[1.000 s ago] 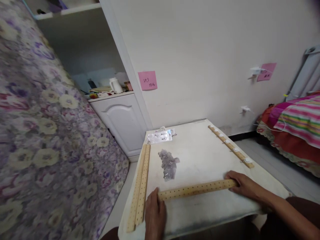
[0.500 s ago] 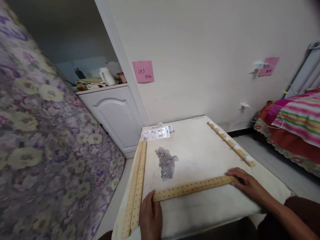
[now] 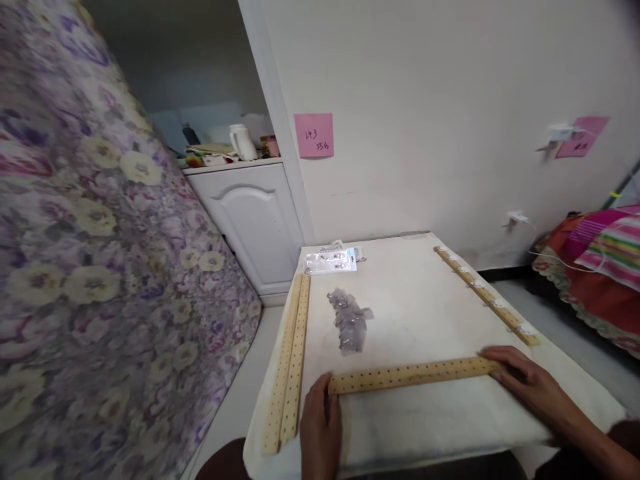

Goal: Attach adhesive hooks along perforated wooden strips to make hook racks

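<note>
A light wooden strip with rows of small holes [image 3: 410, 375] lies crosswise near the table's front edge. My left hand [image 3: 321, 423] grips its left end between thumb and fingers. At the opposite end, my right hand [image 3: 525, 380] holds the strip the same way. Beyond it lies a cluster of small clear plastic bags [image 3: 351, 321] with little shiny pieces inside, too small to name. Two more perforated strips [image 3: 289, 363] rest side by side along the left edge. On the right, another wooden strip [image 3: 487, 295] carries several small white cards.
The table [image 3: 410, 287] has a pale cover and stands against the wall. Flat clear packages [image 3: 330, 261] lie at its far left corner. A flowered curtain [image 3: 120, 267] hangs on the left, beside a white cabinet [image 3: 255, 227]. A bed [image 3: 600, 267] stands at the right.
The view has swung slightly left, so everything appears shifted to the right. Both hands keep their hold on the strip's ends, and the strip looks a little more level.
</note>
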### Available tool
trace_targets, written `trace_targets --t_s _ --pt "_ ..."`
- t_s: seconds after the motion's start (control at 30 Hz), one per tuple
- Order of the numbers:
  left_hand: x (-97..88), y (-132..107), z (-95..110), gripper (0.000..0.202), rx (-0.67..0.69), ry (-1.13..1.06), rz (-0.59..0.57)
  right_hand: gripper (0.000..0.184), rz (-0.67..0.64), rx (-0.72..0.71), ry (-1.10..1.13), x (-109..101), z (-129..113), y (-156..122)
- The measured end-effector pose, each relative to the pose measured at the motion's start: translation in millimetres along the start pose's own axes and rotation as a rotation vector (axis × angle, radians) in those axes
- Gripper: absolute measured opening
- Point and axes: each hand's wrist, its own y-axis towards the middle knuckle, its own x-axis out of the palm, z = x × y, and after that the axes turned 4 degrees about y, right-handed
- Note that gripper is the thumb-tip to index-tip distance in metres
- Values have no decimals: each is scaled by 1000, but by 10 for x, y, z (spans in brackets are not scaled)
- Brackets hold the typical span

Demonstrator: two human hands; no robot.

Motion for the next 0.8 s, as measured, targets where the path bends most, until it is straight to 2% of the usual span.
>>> trace_targets --t_s 0.13,0.27,0.37,0.5,0.57,0.67,0.8 --pt "35 -6 -46 36 30 13 17 37 37 -23 -53 37 -37 -25" --pt "72 -1 -89 33 76 26 57 32 210 -14 -87 194 -325 54" --pt "80 6 -79 29 93 22 74 25 93 -103 -2 539 -745 252" --pt "63 2 -38 28 80 25 75 25 -126 -244 105 1245 -1322 587" --pt "57 -3 -31 28 88 32 79 28 -163 -239 96 1569 -1510 713" --pt "60 -8 -41 29 97 47 97 28 -198 -216 46 1883 -1630 813" --pt "76 -14 -60 28 110 58 95 18 -189 -179 33 2012 -1610 830"
